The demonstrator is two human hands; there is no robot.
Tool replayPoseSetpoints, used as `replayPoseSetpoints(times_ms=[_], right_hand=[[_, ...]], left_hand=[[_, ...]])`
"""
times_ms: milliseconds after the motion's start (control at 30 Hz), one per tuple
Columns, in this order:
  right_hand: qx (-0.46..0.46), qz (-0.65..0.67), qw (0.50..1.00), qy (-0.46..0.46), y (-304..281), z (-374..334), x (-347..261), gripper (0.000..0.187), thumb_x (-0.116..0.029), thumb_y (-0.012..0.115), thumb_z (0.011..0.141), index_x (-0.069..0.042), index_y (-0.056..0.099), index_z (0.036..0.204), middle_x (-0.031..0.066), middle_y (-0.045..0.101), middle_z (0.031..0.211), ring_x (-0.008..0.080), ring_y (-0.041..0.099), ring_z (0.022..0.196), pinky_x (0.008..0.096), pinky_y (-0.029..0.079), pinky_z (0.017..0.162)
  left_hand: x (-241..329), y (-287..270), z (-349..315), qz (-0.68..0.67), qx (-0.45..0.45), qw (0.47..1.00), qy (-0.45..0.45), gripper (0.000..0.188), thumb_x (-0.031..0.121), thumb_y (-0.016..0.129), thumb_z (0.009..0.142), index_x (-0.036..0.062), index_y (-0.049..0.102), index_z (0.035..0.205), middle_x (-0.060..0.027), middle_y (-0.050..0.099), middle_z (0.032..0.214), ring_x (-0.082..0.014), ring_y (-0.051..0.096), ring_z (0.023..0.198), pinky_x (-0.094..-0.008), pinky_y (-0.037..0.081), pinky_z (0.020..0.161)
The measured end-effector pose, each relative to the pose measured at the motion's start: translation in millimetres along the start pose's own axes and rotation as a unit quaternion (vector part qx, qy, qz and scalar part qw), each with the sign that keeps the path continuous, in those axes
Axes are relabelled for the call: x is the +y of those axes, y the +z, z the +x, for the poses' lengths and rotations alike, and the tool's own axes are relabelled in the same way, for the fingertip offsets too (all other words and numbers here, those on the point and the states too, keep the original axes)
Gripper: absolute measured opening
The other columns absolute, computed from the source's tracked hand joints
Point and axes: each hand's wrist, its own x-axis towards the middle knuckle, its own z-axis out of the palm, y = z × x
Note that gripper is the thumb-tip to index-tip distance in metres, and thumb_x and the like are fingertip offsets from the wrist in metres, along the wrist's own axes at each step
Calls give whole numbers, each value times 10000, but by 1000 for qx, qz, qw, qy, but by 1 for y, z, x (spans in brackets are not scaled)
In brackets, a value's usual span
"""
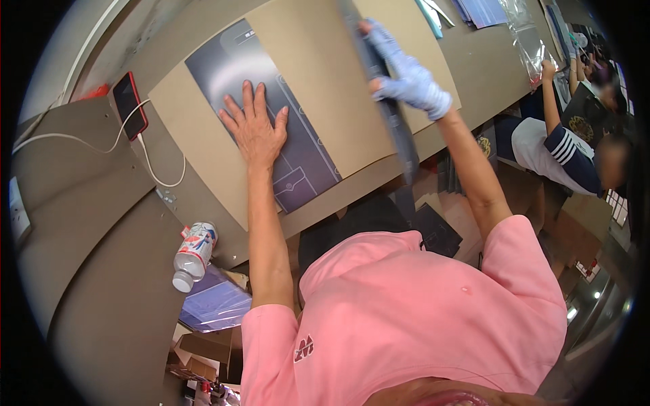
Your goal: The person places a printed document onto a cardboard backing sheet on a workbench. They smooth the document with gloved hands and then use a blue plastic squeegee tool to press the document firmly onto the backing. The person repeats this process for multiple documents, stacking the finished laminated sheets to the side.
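A dark blue printed sheet with pale outline drawings lies on a large tan paperboard sheet spread over the table. My bare left hand rests flat on the blue sheet, fingers spread. My right hand, in a light blue glove with fingertips uncovered, grips a long dark blue panel with its thumb and fingers. That panel is tilted almost edge-on and slightly blurred, standing above the right part of the tan board. Whether it is one sheet or several I cannot tell.
A phone with a red case and white cable lies at the left. A clear bottle lies near the table's edge. Blue papers and clear plastic sit far right. Another person is at the right.
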Motion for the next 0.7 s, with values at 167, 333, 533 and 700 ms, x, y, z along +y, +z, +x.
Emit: replayPoseSetpoints(times_ms=[167,333,533,700], right_hand=[[21,-286,957,-36,80,19,-17,723,-645,576,756,-279,442,1364,122,343,1451,409,267,1340,623,183,1064],[-22,-377,926,-18,105,20,-11,648,-611,550,795,-283,461,1347,94,362,1443,403,265,1341,679,142,1041],[-14,-348,937,-12,107,28,6,562,-507,561,833,-235,488,1320,99,374,1427,346,294,1341,654,168,1041],[81,-337,938,4,108,42,19,618,-485,583,826,-153,467,1334,130,386,1416,334,293,1343,573,201,1074]], left_hand=[[-2,2,-1,-49,18,999,-2,601,405,547,873,106,406,1375,-63,328,1478,-399,174,1386,-557,70,1119],[1,-2,-5,-53,10,996,68,549,394,514,896,182,408,1391,-17,331,1485,-396,197,1383,-614,54,1095],[3,-6,-5,-19,-37,994,97,536,439,542,868,246,465,1362,84,373,1457,-343,191,1397,-664,18,1075],[3,-9,-3,-37,-35,994,99,503,429,563,853,237,522,1316,77,410,1434,-338,202,1395,-659,19,1076]])
